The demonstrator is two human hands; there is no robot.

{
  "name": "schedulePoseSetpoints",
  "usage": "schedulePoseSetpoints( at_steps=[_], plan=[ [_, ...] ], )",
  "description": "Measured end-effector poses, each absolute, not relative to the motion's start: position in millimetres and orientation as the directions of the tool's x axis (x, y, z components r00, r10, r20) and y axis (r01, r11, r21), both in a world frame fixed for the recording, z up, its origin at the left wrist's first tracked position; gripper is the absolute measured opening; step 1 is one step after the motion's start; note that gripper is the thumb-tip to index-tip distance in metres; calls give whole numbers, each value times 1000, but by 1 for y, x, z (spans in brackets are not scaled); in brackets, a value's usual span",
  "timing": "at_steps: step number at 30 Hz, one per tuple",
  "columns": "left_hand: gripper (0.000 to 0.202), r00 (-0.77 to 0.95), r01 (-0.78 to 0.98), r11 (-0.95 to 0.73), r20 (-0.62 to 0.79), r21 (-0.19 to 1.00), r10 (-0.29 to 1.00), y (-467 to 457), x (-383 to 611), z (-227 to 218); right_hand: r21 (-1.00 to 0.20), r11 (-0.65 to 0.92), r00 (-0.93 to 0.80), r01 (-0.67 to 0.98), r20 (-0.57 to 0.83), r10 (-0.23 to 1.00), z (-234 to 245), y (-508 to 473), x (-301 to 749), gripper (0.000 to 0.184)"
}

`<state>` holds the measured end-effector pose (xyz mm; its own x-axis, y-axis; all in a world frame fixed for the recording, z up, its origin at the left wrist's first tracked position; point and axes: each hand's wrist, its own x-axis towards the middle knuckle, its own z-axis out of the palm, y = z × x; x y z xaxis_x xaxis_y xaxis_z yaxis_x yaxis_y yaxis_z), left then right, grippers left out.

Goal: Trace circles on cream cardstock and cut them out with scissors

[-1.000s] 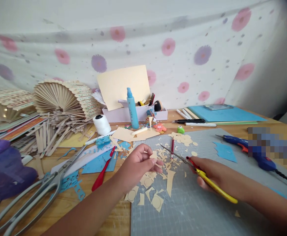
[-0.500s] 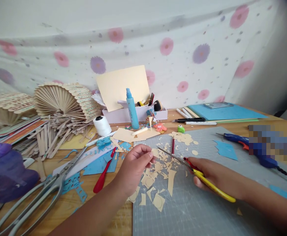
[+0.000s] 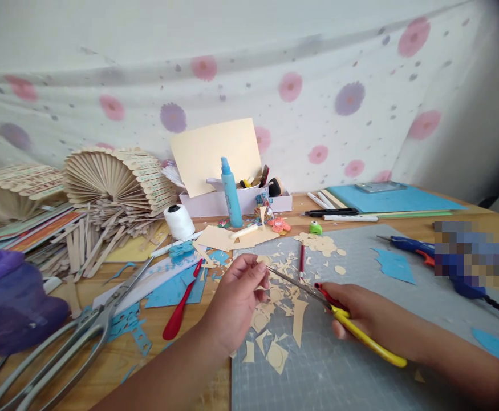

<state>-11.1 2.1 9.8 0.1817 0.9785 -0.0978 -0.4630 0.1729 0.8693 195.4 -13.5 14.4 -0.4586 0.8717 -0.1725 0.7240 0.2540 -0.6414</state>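
My left hand [image 3: 241, 297] pinches a small cream paper piece [image 3: 263, 260] between thumb and fingers, above the paper scraps. My right hand [image 3: 362, 311] is wrapped round the yellow and red handles of a pair of scissors [image 3: 356, 331]. Their blades point left, with the tips right beside the paper piece; the blades look almost closed. Under and between the hands lie many cream paper offcuts [image 3: 299, 322], some with drawn circles. Farther back is a pile of cut paper circles [image 3: 320, 242], with a dark red pencil [image 3: 301, 261] near it.
A grey cutting mat [image 3: 317, 377] covers the right half of the table. Large metal shears [image 3: 90, 331], a red-handled tool [image 3: 181, 308] and a purple container [image 3: 13, 302] stand left. A blue glue bottle [image 3: 232, 197] is at the back, a blue glue gun [image 3: 407, 245] at right.
The scissors have shifted slightly left and down, bringing their tips to the paper piece in my left hand. The whole view has tilted up a little.
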Motion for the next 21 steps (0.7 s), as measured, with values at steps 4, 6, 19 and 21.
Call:
schedulePoseSetpoints(
  at_steps=[4,6,19,21],
  plan=[
    [15,171,-497,166,-91,851,981,1,-11,14,-661,224,-446,717,-187,876,12,-12,194,6],
    [14,165,-485,134,-60,864,984,-1,-10,15,-676,220,-447,704,-182,876,11,-13,193,2],
    [16,140,-467,41,28,883,990,-6,-10,18,-688,300,-488,661,-90,868,16,-20,186,3],
    [16,138,-453,30,37,891,990,-6,-10,18,-685,297,-476,665,-82,875,13,-21,186,9]
  ],
)
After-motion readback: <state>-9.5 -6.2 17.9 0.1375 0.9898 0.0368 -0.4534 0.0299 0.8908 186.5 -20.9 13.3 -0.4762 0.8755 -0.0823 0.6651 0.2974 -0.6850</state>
